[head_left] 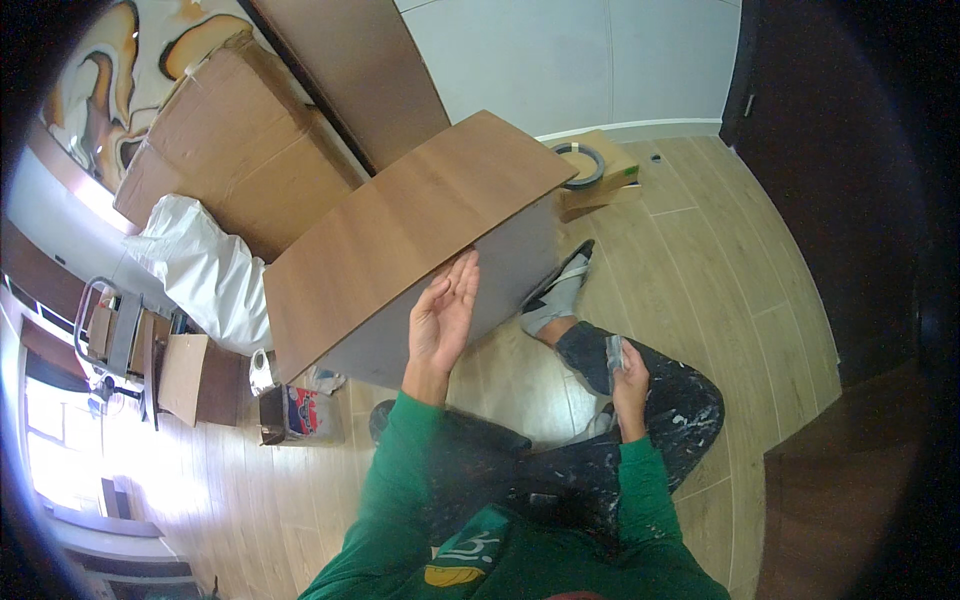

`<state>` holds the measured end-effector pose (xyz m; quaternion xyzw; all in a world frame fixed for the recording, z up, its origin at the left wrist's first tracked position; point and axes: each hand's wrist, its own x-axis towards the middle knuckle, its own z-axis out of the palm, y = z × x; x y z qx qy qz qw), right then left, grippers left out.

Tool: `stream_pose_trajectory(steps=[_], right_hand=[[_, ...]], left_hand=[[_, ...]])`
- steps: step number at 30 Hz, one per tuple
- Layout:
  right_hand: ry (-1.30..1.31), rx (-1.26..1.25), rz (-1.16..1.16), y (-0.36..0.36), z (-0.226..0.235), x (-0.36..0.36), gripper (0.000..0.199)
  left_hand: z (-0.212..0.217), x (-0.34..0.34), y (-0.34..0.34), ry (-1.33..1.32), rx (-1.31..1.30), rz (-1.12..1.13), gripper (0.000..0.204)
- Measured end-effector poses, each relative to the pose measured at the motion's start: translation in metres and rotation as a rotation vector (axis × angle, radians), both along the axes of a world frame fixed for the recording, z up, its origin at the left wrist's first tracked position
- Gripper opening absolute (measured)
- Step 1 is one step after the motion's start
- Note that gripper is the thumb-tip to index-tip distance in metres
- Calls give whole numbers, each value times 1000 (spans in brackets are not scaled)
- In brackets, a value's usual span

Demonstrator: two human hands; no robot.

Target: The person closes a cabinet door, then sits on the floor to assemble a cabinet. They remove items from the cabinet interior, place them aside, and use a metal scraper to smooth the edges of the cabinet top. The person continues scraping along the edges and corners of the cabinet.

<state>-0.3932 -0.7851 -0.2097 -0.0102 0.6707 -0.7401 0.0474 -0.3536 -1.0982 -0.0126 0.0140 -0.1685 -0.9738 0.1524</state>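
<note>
My left hand point(442, 318) is raised with its fingers apart and straight, its fingertips at the lower edge of a brown wood-grain panel point(400, 225) that tops a grey-sided cabinet piece point(500, 280). My right hand point(628, 378) rests on my paint-spattered knee and is closed around a small grey object point(613, 352), whose kind I cannot make out. I sit on the floor in a green long-sleeved top, one leg stretched out with a grey shoe point(560, 290) beside the cabinet piece.
Large cardboard boxes point(230, 140) and a dark board point(350, 70) lean against the wall at left. A white plastic bag point(205, 265) lies below them. A roll of tape point(580, 162) sits on a small carton by the white wall. A small box point(300, 415) stands on the wooden floor.
</note>
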Motion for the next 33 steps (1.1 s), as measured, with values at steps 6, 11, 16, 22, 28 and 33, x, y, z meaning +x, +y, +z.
stream_pose_trajectory(steps=[6,11,16,22,28,33], right_hand=[[-30,3,11,0,6,2,60],[14,46,-1,3,2,1,60],[29,39,5,6,-5,-1,61],[12,9,14,6,0,-1,62],[26,27,3,4,4,0,61],[10,24,13,3,3,-2,60]], left_hand=[[-10,-53,18,9,-19,-145,58],[-11,-103,41,55,-110,-211,57],[-10,-136,59,74,-115,-253,55],[-9,-144,63,59,-141,-248,54],[-11,-119,54,43,-146,-192,56],[-11,-104,45,22,-138,-175,62]])
